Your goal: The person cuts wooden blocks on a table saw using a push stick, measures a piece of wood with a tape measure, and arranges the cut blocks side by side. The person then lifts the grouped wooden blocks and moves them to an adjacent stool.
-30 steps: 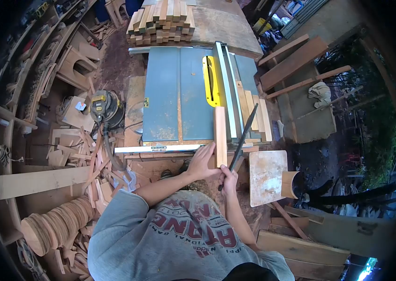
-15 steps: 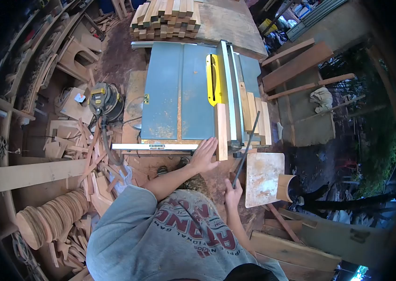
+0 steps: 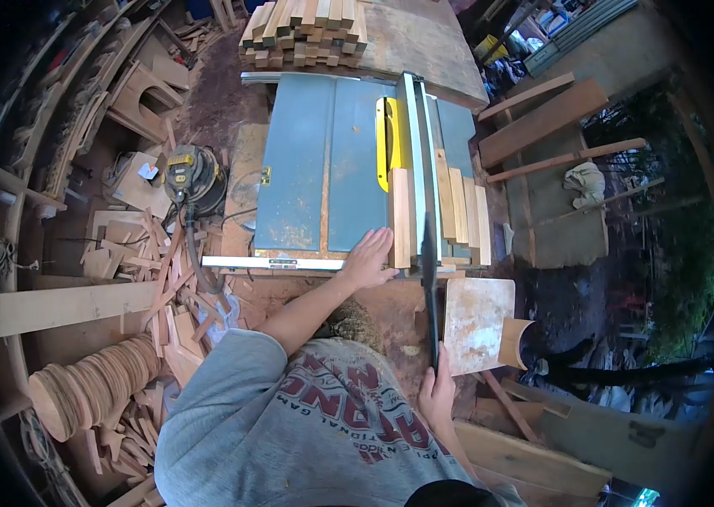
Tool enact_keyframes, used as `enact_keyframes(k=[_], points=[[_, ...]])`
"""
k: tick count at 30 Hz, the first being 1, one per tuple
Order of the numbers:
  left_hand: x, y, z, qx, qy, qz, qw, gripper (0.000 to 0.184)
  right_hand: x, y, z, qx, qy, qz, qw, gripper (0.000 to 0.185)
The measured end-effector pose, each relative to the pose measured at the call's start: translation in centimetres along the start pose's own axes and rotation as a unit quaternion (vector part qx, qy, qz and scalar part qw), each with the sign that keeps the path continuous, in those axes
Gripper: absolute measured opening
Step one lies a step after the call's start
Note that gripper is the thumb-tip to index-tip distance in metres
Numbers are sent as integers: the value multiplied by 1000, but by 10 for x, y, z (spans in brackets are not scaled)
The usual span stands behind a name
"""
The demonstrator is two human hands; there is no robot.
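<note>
A pale wooden strip (image 3: 401, 221) lies lengthwise on the blue table saw (image 3: 293, 169), against the metal fence (image 3: 417, 160). Its far end is at the yellow blade insert (image 3: 388, 144). My left hand (image 3: 368, 260) grips the strip's near left side, fingers along the side and thumb by the near end. In my right hand (image 3: 437, 390), closed around its lower end, is a long dark stick (image 3: 429, 296), pointing away from me just right of the strip. Several cut strips (image 3: 462, 207) lie right of the fence.
Stacked wooden blocks (image 3: 306, 32) sit behind the saw on a plywood board (image 3: 424, 42). To the left are a yellow-and-black shop vacuum (image 3: 192, 173), offcuts and stacked wooden discs (image 3: 91, 389). A whitish board (image 3: 477, 325) is beside my right hand.
The strip and my left hand have moved forward towards the blade. My right hand has shifted slightly right and back, and its stick has swung left, now nearly in line with the fence.
</note>
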State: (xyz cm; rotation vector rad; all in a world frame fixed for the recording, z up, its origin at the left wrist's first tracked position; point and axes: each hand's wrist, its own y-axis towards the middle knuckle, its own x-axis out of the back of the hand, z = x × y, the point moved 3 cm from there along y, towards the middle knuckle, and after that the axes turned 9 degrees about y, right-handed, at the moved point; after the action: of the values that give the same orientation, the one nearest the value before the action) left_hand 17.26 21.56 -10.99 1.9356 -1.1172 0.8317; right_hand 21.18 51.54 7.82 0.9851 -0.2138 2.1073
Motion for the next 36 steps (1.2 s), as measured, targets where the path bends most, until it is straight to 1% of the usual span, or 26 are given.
enact_keyframes(k=[1, 2, 3, 5, 7, 11, 14, 18, 20, 23, 24, 25, 26, 28, 31, 36], points=[[1, 4, 2, 0, 1, 7, 1000, 100, 5, 0, 7, -103, 19, 66, 992, 60], [1, 7, 4, 1, 1, 5, 1000, 100, 6, -3, 7, -205, 37, 131, 969, 62], [2, 10, 5, 5, 10, 9, 1000, 100, 6, -4, 5, -203, 36, 132, 969, 62], [3, 17, 10, 11, 18, 14, 1000, 101, 4, -7, 6, -124, -16, 153, 980, 66], [7, 26, 13, 15, 30, 30, 999, 101, 5, -10, 7, -114, -19, 151, 982, 69], [4, 36, 23, 19, 27, 21, 999, 100, -1, -16, -3, -96, -44, 138, 985, 75], [3, 40, 28, 14, 50, 18, 998, 99, -21, -2, -9, -125, -60, 136, 981, 80], [5, 48, 33, 20, 54, 26, 998, 97, -44, 17, -12, -107, -49, 113, 987, 82], [6, 52, 35, 21, 53, 27, 998, 96, -52, 27, -16, -141, -45, 130, 980, 83], [5, 51, 37, 25, 50, 24, 998, 91, -55, 39, -4, -129, -20, 116, 985, 84], [4, 51, 36, 25, 40, 4, 999, 87, -55, 44, -3, -128, -21, 115, 985, 84], [3, 51, 38, 24, 31, -15, 999, 84, -58, 48, -2, -139, -28, 120, 983, 85], [2, 51, 39, 24, 31, -14, 999, 84, -61, 52, -1, -151, -34, 124, 980, 86], [2, 52, 37, 31, 47, -12, 998, 77, -62, 62, 0, -154, -39, 127, 979, 88], [3, 51, 36, 27, 66, -20, 997, 74, -66, 78, -3, -149, -51, 130, 979, 90], [6, 51, 35, 30, 58, -22, 998, 70, -84, 99, -13, -125, -56, 118, 984, 90]])
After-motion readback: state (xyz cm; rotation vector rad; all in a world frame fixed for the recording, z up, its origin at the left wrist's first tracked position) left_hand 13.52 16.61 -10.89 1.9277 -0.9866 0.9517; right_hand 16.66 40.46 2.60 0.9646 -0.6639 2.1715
